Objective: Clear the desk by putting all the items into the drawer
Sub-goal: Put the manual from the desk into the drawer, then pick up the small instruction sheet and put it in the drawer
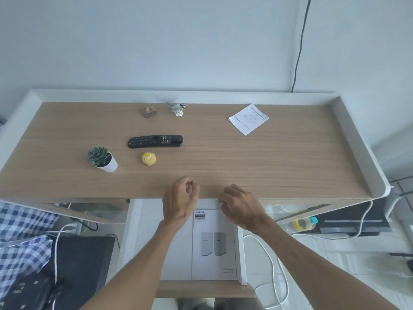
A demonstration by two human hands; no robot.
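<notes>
On the wooden desk (257, 157) lie a black remote (155, 141), a yellow cupcake toy (148, 158), a small succulent in a white pot (102, 159), a brown cake-slice figurine (149, 112), a bird figurine (177, 107) and a white paper sheet (248, 119). Below the front edge the drawer (242, 260) stands pulled out, with a white booklet (213, 245) inside. My left hand (181, 199) and my right hand (240, 205) hover over the desk's front edge above the drawer, fingers loosely curled, holding nothing.
A raised white rim (357, 135) runs round the desk's back and sides. A black cable (300, 43) hangs down the wall. White cables (271, 260) lie on the floor at right, checked fabric (22, 238) at left, a bottle (305, 223) under the desk.
</notes>
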